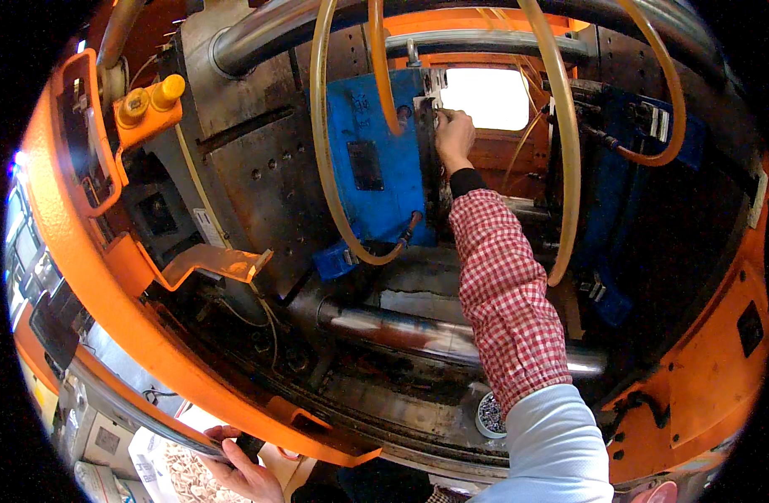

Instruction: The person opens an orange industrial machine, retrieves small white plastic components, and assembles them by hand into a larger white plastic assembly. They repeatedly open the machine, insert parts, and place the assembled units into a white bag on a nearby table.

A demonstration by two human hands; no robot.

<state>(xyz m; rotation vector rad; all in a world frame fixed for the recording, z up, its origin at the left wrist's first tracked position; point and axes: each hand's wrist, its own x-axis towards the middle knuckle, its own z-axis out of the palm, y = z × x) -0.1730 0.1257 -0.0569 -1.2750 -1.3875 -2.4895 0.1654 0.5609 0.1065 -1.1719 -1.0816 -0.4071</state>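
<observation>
The blue block (380, 180) stands upright, long axis vertical, just left of the right hand (455, 137), bent at its inner edge. The left hand (246, 476) is farther, low by the orange door (204, 396). Whether either grip pinches anything, I can't tell.

Downward head view (wide fisheye)

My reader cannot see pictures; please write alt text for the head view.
A person's right hand reaches into a machine, at the edge of a blue block with yellowish hoses. The left hand is low, beside the machine's orange frame.
</observation>
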